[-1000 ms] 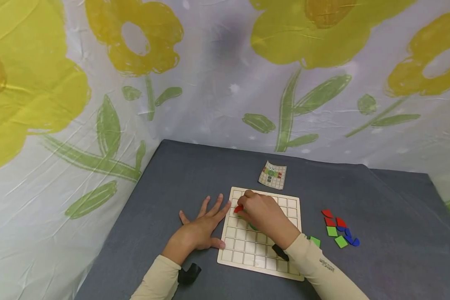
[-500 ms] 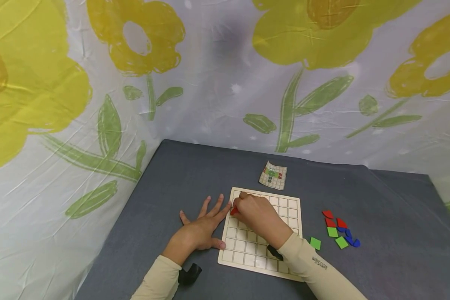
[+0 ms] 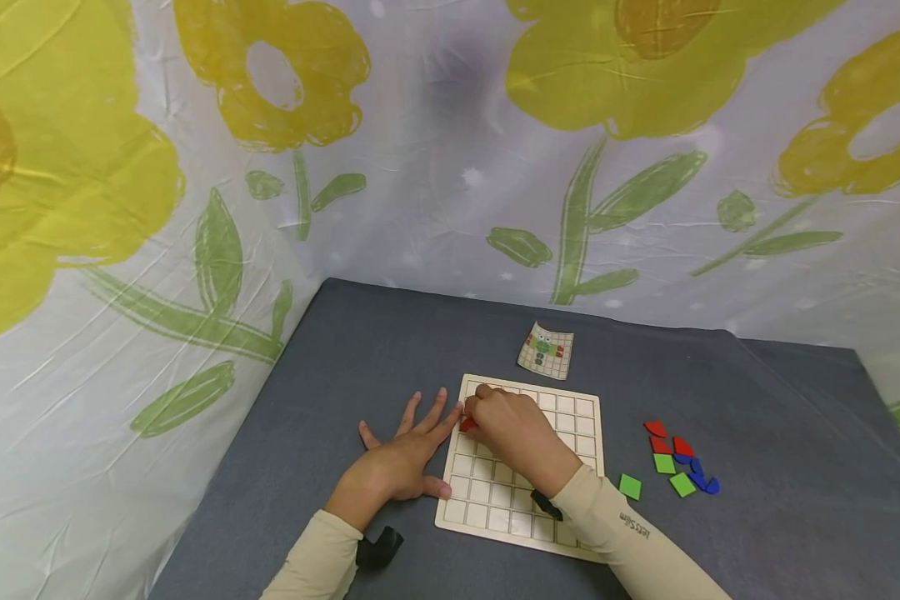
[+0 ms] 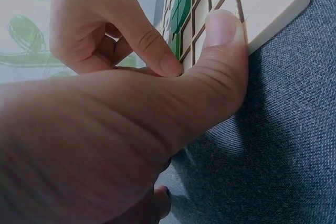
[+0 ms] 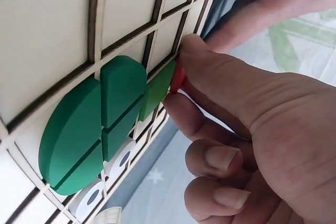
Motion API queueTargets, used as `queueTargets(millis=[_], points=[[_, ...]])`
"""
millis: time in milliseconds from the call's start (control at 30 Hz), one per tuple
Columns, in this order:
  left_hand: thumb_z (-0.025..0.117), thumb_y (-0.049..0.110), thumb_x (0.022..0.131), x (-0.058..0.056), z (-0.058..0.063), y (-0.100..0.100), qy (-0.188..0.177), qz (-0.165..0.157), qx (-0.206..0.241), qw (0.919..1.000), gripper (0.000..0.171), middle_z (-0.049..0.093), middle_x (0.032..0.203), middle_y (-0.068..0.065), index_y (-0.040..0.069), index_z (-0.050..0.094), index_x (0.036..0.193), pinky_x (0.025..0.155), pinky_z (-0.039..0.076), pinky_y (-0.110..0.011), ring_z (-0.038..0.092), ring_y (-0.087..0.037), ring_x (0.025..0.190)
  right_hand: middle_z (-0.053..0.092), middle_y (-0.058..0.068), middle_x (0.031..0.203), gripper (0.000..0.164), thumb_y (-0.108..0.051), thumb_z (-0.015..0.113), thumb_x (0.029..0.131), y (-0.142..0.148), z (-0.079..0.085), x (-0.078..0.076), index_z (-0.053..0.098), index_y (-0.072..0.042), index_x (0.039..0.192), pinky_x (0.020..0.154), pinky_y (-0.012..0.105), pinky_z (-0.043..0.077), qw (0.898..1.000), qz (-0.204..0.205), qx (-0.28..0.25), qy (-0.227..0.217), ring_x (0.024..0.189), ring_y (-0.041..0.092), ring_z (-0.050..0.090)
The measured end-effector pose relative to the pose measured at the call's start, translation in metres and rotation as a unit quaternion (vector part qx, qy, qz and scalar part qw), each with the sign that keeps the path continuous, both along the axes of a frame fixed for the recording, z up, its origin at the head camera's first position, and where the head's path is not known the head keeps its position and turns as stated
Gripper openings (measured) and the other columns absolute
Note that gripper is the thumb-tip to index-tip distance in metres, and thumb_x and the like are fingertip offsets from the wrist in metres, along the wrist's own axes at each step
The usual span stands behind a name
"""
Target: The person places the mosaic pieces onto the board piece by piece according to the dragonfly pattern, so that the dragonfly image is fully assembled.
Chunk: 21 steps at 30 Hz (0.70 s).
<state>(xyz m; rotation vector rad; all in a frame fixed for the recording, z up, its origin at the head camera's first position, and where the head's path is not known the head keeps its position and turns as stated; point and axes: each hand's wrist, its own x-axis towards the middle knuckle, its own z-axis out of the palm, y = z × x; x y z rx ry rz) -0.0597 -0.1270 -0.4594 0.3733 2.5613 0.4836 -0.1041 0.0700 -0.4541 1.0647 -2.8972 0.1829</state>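
Observation:
My right hand (image 3: 521,435) pinches a red piece (image 5: 178,75) between thumb and index finger, at the left side of the wooden grid board (image 3: 487,518). In the right wrist view the red piece is next to a light green piece (image 5: 157,92). Dark green pieces (image 5: 73,132) with rounded edges sit together in the grid, and two white pieces with eye marks (image 5: 119,160) lie beside them. My left hand (image 3: 401,462) is spread flat at the board's left edge. Its thumb (image 4: 220,30) rests on the board's rim.
Right of the board lie loose red pieces (image 3: 682,447), green squares (image 3: 664,463) and blue pieces (image 3: 697,479). Another green square (image 3: 630,487) is close to the board's right edge. A picture card (image 3: 546,352) with a gridded figure lies behind the board on the dark cloth.
My right hand has shifted a little left with the red piece, towards the board's left edge, then nearly stopped. The left hand has stayed in place.

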Motion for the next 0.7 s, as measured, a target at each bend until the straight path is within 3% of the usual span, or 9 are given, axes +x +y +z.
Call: queueTargets(millis=[700], points=[[0.09,0.043,0.079,0.0009,0.0017,0.0,0.001,0.002,0.004,1.0,0.118,-0.001,0.179,0.006,0.036,0.016,0.171,0.101,-0.005,-0.095,-0.009,-0.032,0.164,0.065,-0.003,0.082,0.015,-0.03,0.087,0.09,0.0062,0.0051,0.0019,0.08,-0.016,0.092,0.052,0.029,0.054,1.0,-0.007,0.003,0.006,0.065,0.013,0.066]])
